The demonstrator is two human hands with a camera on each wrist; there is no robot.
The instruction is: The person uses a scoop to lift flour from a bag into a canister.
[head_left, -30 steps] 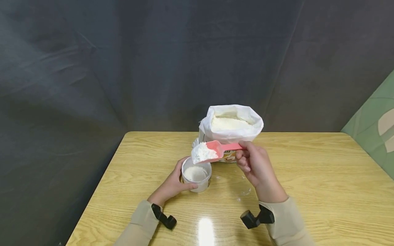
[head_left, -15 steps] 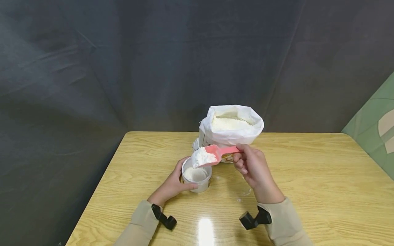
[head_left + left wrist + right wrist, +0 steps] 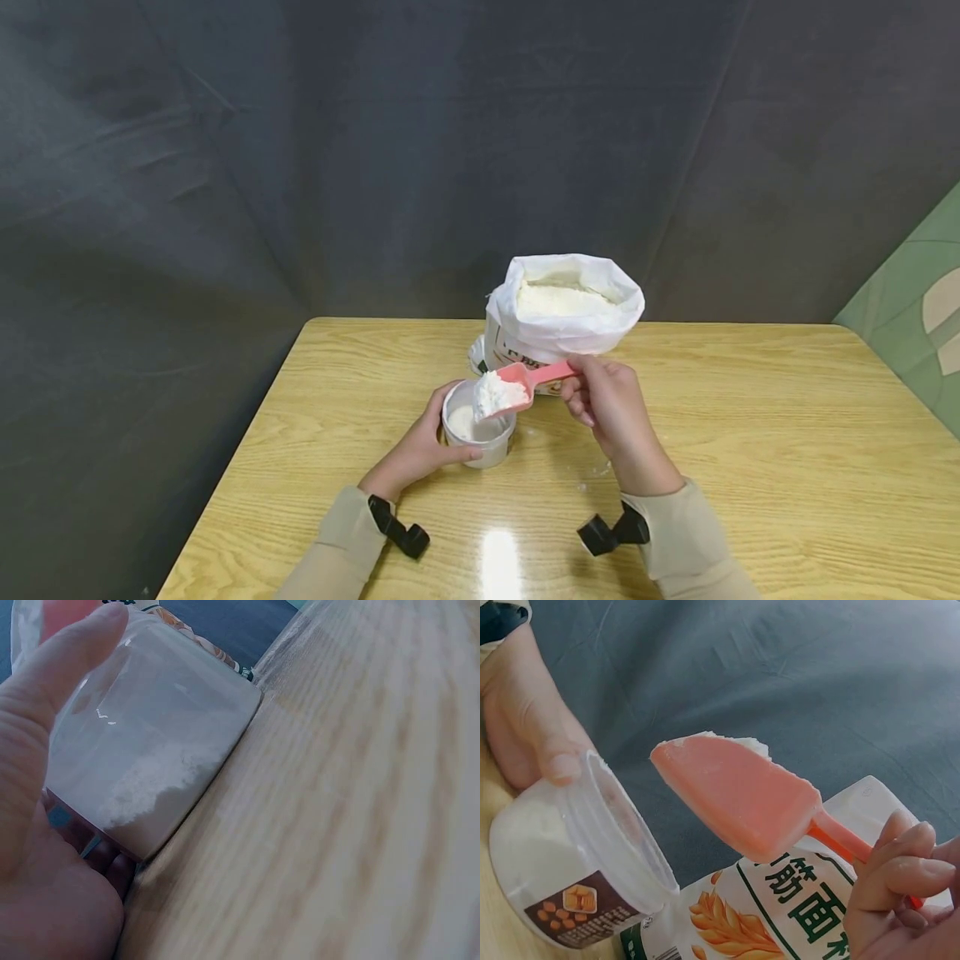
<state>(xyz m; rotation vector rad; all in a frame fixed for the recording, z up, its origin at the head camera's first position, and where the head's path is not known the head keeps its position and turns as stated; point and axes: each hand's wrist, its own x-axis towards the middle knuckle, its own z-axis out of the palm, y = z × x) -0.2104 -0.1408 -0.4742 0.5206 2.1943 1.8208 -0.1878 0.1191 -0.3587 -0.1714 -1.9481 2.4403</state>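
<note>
Woodgrain tabletop (image 3: 787, 450) beneath powdery scoop (image 3: 739, 793)

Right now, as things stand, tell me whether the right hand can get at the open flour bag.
Probably yes: the flour bag stands just beyond the right hand, its mouth uncovered. That hand grips the pink scoop heaped with white powder, though, so it would likely have to empty that first.

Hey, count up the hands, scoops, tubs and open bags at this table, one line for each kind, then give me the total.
Hands, left hand and right hand: 2
Scoops, one pink scoop: 1
Tubs, one round tub: 1
Open bags, one white bag: 1
Total: 5
</note>
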